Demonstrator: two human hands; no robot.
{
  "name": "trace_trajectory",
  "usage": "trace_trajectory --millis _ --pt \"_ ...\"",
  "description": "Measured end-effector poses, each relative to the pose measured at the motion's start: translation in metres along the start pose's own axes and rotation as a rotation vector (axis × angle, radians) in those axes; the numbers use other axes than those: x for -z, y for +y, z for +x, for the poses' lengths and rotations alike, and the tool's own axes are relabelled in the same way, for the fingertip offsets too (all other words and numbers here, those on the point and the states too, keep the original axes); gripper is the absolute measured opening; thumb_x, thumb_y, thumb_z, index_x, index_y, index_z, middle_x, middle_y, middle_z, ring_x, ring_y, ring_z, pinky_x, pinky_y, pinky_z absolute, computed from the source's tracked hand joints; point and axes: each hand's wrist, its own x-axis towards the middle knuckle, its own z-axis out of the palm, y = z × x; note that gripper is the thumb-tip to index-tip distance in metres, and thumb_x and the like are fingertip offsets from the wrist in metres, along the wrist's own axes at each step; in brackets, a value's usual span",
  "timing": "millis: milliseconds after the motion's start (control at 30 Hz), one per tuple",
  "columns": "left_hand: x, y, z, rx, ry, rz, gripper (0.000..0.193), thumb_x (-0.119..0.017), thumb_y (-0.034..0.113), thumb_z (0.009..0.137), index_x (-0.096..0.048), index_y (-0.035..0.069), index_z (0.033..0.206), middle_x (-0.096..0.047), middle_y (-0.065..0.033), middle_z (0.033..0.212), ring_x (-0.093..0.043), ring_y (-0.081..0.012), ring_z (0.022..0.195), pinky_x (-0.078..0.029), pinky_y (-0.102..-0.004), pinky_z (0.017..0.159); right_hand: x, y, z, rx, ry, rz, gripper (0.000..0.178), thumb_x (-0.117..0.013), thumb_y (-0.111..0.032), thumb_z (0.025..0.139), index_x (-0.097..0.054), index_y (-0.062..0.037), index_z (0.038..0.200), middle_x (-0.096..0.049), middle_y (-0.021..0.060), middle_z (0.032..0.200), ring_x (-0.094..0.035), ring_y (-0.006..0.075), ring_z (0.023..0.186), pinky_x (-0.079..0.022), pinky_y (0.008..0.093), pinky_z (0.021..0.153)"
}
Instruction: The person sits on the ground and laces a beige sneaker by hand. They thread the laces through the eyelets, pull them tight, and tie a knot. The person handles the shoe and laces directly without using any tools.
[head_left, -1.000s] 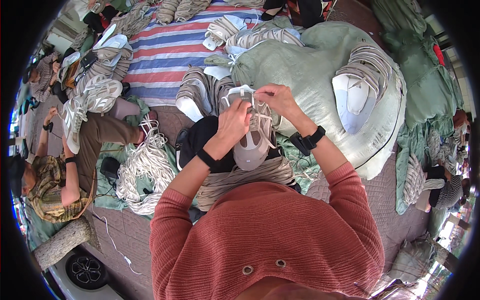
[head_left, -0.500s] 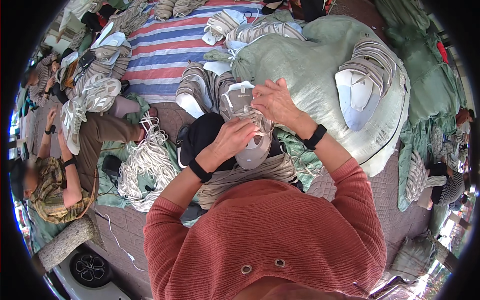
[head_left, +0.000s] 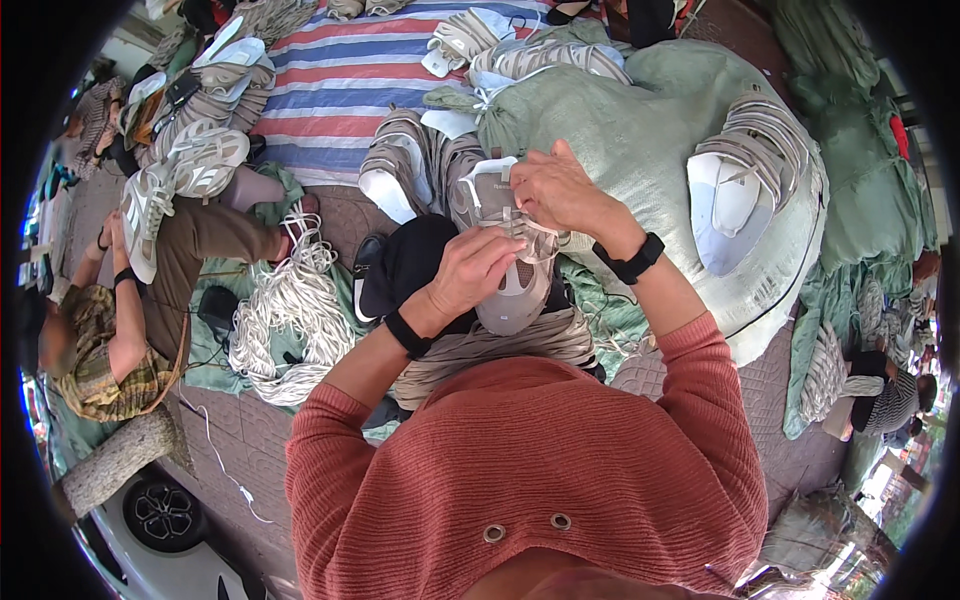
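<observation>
A grey-beige shoe upper (head_left: 512, 308) rests at my lap, its toe toward me and its white-lined opening pointing away. Pale shoelace (head_left: 541, 244) runs across its eyelets. My left hand (head_left: 468, 268) lies over the left side of the lacing, thumb and fingers pinched together on the lace. Over the right side, my right hand (head_left: 570, 192) is curled, fingertips pinched near the upper lace rows; what is between them is mostly hidden. More grey uppers (head_left: 398, 160) stand just beyond, to the left.
A big pale green sack (head_left: 600, 130) bulges at the right, with nested uppers (head_left: 735, 190) on it. White laces (head_left: 290, 325) lie heaped at the left. A co-worker (head_left: 110, 350) sits far left near more uppers (head_left: 205, 165). A striped sheet (head_left: 330, 90) covers the ground ahead.
My right hand has turned, its fingers curling down closer to the lacing. My left hand stays pinched and has shifted slightly right. The whole view has moved a little.
</observation>
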Motion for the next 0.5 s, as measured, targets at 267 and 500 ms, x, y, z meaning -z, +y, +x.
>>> trace_trajectory --millis 267,500 --pt "0.016 0.004 0.028 -0.106 -0.093 0.248 0.033 -0.068 0.004 0.073 -0.064 0.007 0.106 -0.063 -0.0072 0.098 -0.058 -0.027 0.089 -0.041 -0.0401 0.087 -0.05 -0.009 -0.015 -0.181 0.232 0.137 0.008 -0.071 -0.012 0.076 -0.067 -0.0149 0.081 -0.056 -0.0016 0.083 -0.055 0.0185 0.088 -0.033 0.0359 0.077" --pt "0.023 -0.046 0.049 0.025 -0.419 0.66 0.02 -0.071 0.012 0.073 -0.063 0.007 0.09 -0.057 -0.0076 0.094 -0.055 -0.0258 0.101 -0.035 -0.0425 0.094 -0.039 -0.021 -0.006 -0.27 0.213 0.121 0.018 -0.07 -0.005 0.074 -0.066 -0.0127 0.09 -0.063 0.0011 0.085 -0.06 0.0192 0.085 -0.037 0.0359 0.078"
